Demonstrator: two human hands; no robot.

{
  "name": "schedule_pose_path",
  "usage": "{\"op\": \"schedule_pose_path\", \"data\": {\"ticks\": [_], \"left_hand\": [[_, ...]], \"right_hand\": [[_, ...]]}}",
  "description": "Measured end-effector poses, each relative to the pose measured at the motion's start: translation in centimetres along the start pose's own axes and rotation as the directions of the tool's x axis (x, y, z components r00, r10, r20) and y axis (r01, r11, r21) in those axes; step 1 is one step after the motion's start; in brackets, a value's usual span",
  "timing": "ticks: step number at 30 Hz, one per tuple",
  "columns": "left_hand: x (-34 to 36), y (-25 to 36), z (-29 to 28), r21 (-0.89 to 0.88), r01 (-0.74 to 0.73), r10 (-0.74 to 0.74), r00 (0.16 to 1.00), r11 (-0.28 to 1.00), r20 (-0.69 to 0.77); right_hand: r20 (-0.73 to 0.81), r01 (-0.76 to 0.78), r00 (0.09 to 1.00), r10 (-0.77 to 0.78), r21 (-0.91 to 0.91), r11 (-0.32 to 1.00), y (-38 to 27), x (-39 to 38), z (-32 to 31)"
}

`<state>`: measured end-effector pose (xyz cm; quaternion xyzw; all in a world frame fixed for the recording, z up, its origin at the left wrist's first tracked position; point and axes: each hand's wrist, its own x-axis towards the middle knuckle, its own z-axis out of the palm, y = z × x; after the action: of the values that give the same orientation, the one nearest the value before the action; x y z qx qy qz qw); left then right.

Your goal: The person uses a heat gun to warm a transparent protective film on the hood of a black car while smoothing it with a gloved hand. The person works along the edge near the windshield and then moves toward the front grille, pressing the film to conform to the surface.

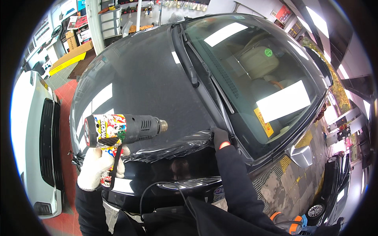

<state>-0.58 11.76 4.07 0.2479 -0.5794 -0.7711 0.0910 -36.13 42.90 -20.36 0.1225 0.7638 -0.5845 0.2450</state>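
My left hand point(95, 169), in a white glove, is closed round the handle of a heat gun point(132, 126) covered in colourful stickers, its metal nozzle pointing right above the hood point(130, 70) of a dark car. A crumpled strip of glossy film point(173, 146) runs along the hood's near edge. My right hand point(220, 137), in a dark glove with a red cuff, is closed on this film's right end at the hood's corner, beside the windscreen point(240, 78). A cable hangs below the gun across the car's front side.
A white car point(35, 118) stands at the left on red floor tiles point(69, 212). Wipers point(216, 94) and a side mirror point(300, 155) are at the right. Shelves and boxes point(73, 41) line the back. An orange-and-black object point(283, 222) lies at lower right; another dark car point(323, 196) stands beyond.
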Motion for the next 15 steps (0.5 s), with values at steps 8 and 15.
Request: {"op": "schedule_pose_path", "data": {"ticks": [8,15], "left_hand": [[2.2,-0.1,1.5,-0.034,-0.046,0.048,0.998,0.998,0.04],[3.0,-0.4,1.1,-0.09,0.035,-0.027,0.996,0.995,0.087]], "right_hand": [[-0.097,0.052,0.995,-0.025,0.289,0.956,-0.4,-3.9,0.8],[-0.113,0.061,0.993,-0.01,0.458,0.887,-1.9,-7.3,1.5]]}}
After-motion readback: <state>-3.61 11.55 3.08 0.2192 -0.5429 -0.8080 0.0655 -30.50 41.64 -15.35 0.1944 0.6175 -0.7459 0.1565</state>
